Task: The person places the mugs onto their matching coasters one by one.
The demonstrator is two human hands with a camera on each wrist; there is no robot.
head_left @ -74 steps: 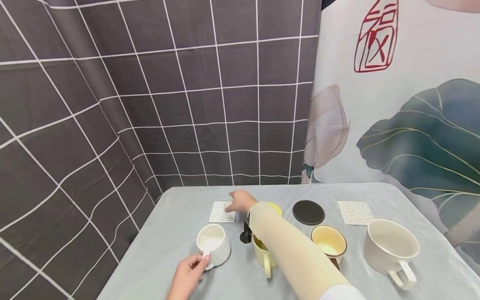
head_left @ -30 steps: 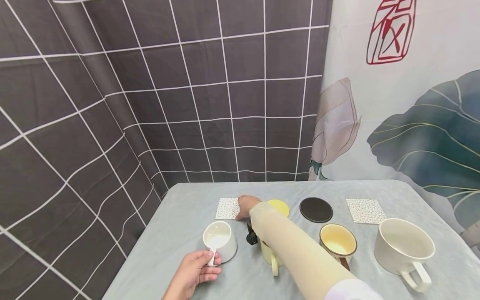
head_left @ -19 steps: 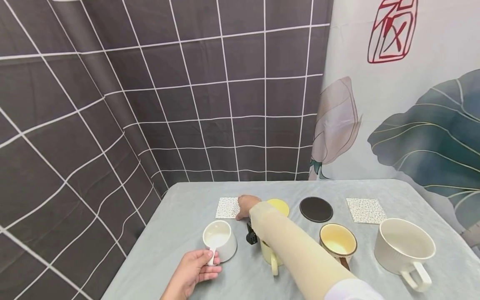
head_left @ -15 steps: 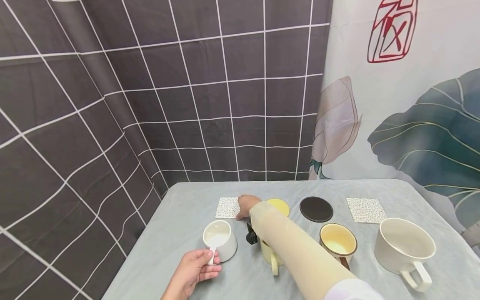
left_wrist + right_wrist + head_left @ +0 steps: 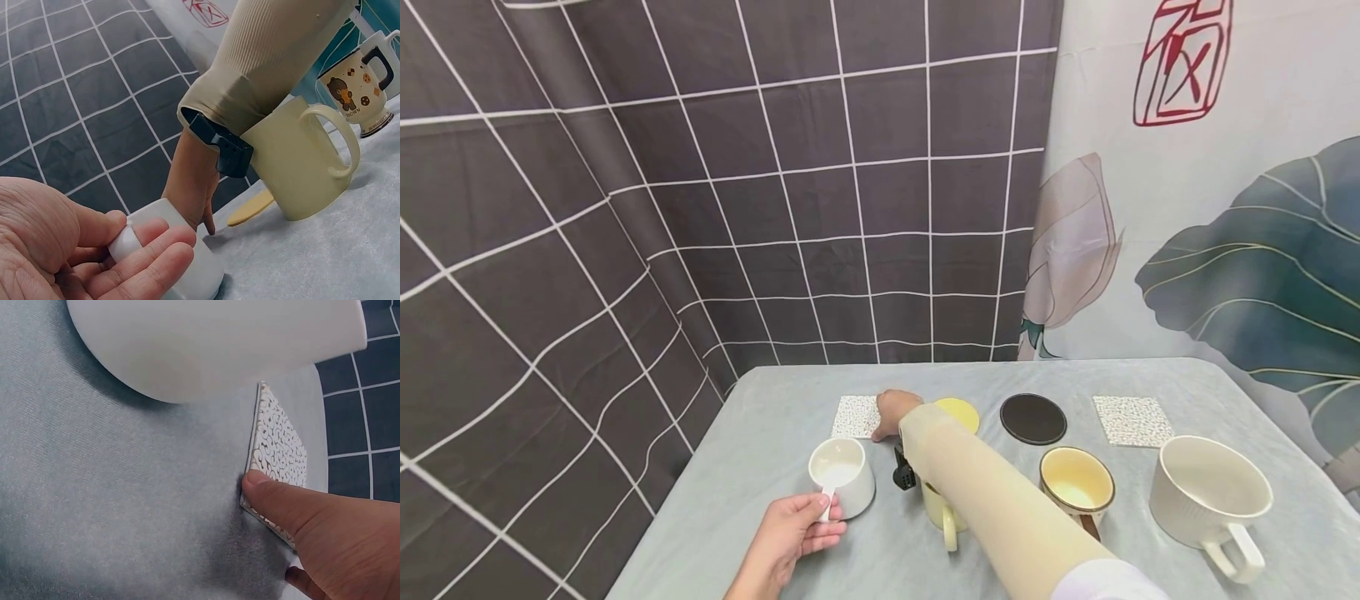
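Note:
My left hand [image 5: 792, 533] pinches the handle of a white mug [image 5: 852, 493] between thumb and fingers. In the left wrist view that mug [image 5: 203, 269] stands beyond the fingers, partly covered by them; I cannot tell whether its base touches the table. My right hand [image 5: 897, 412] lies at the right edge of a square speckled coaster [image 5: 852, 417]. The right wrist view shows the right thumb pressing straight on the near corner of this coaster [image 5: 281, 447], while another finger touches down beside it. Most right fingers are hidden.
My right forearm crosses over a pale yellow mug [image 5: 934, 507] and a yellow round coaster [image 5: 958, 411]. Rightward stand a black round coaster [image 5: 1033, 419], a brown-rimmed mug [image 5: 1077, 483], a second speckled coaster [image 5: 1132, 420] and a large off-white mug [image 5: 1187, 508].
My right hand, earlier spread over the speckled coaster, has drawn to its right edge. In the last half second the white mug has shifted slightly away from me with my left hand.

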